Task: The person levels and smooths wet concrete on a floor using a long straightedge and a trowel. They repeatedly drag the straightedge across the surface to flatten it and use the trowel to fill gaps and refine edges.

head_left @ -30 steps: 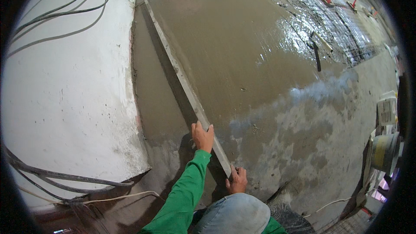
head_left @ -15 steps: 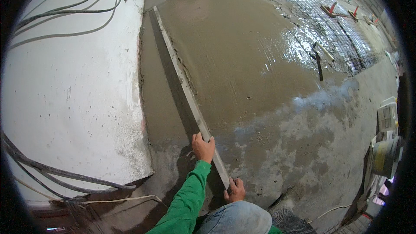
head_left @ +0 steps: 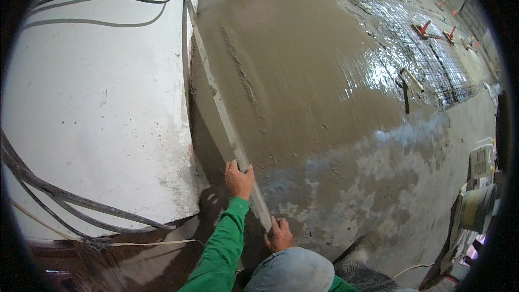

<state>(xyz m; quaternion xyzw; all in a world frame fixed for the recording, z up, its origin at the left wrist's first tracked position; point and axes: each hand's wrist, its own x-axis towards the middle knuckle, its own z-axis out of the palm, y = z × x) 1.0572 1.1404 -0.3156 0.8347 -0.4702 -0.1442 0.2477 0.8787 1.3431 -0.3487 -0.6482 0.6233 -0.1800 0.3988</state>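
Observation:
A long, straight screed board (head_left: 223,111) slants from near my knee up to the base of the white wall. My left hand (head_left: 239,179) is wrapped round it partway along, and my right hand (head_left: 280,235) grips its near end. Wet grey concrete (head_left: 303,70) spreads to the right of the board, its surface smooth. A thin raised ridge of concrete (head_left: 243,75) lies on it, apart from the board. The board's far end appears to be lifted off the concrete, against the wall.
The white wall (head_left: 108,108) with dark cables (head_left: 70,194) stands on the left. Steel mesh (head_left: 427,43) shows at the far right, with red-handled tools (head_left: 423,28) on it. A hammer-like tool (head_left: 405,92) lies at its edge. Buckets (head_left: 478,208) stand at the right.
The board has moved left, off the concrete ridge, and its far end now overlaps the white wall. Both my hands have shifted left with it, still gripping.

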